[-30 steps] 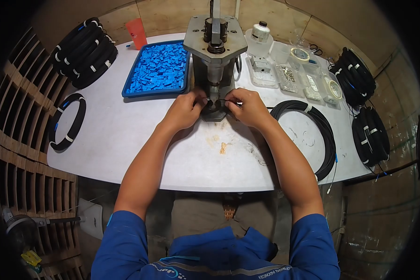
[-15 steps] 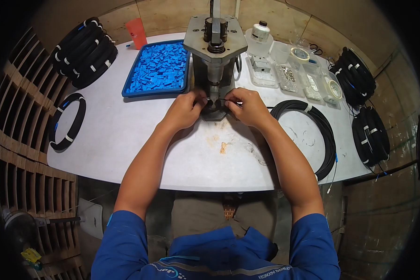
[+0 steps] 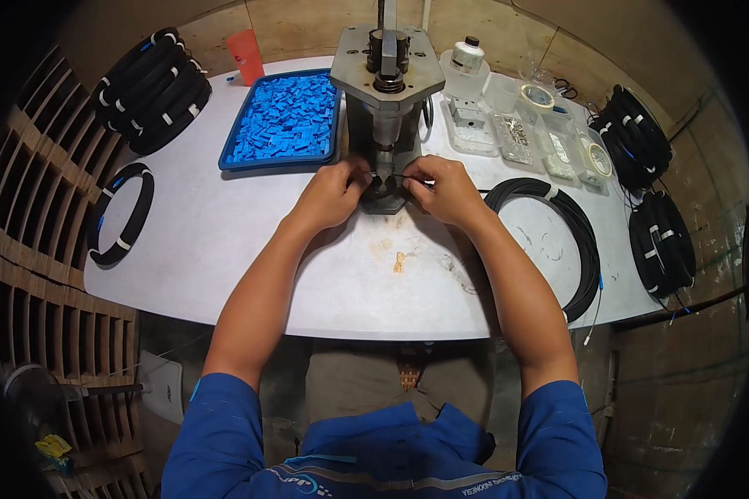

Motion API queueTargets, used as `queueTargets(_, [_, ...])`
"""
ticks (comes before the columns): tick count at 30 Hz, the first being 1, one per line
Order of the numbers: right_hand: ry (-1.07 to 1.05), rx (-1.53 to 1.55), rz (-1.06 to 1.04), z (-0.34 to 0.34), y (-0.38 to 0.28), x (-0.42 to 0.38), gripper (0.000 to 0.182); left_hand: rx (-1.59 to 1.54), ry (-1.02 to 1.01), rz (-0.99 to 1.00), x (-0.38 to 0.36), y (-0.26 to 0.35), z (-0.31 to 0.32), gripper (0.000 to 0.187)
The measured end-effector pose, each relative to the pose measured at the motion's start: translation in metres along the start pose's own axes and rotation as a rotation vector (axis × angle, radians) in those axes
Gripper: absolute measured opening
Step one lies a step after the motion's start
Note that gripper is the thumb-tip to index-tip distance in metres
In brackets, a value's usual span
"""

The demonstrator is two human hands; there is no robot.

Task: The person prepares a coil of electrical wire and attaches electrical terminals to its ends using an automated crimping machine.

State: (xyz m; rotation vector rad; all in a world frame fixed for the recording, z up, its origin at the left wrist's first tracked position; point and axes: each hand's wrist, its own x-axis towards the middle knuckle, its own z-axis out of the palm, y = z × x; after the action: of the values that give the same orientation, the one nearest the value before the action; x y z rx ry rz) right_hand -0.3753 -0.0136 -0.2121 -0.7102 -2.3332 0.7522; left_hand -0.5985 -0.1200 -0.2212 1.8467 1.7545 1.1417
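Note:
My left hand (image 3: 329, 193) and my right hand (image 3: 443, 190) are at the base of a metal bench press (image 3: 389, 90), one on each side of its ram. Both hands are closed in a pinch. Between them a thin black cable (image 3: 400, 175) runs across the press under the ram, its ends hidden in my fingers. Next to my right wrist lies a large coil of black cable (image 3: 587, 229), bound with white tape; a strand leads from it toward that hand. What sits right under the ram is too small and dark to make out.
A blue tray (image 3: 280, 163) full of small blue parts stands left of the press, beside a red cup (image 3: 245, 56). Clear plastic boxes (image 3: 516, 141), a white bottle (image 3: 467, 55) and tape rolls (image 3: 538, 97) stand right. More black coils (image 3: 151, 93) line both sides.
The view has shifted very slightly. My hands keep the same pinch at the press, and nothing else has visibly moved.

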Motion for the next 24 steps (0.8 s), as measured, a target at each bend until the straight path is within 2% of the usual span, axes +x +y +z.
queueTargets(24, [-0.002, 0.007, -0.006, 0.0002, 0.0021, 0.0000, 0.015, 0.008, 0.003, -0.026, -0.0004, 0.0039, -0.0005, 0.019])
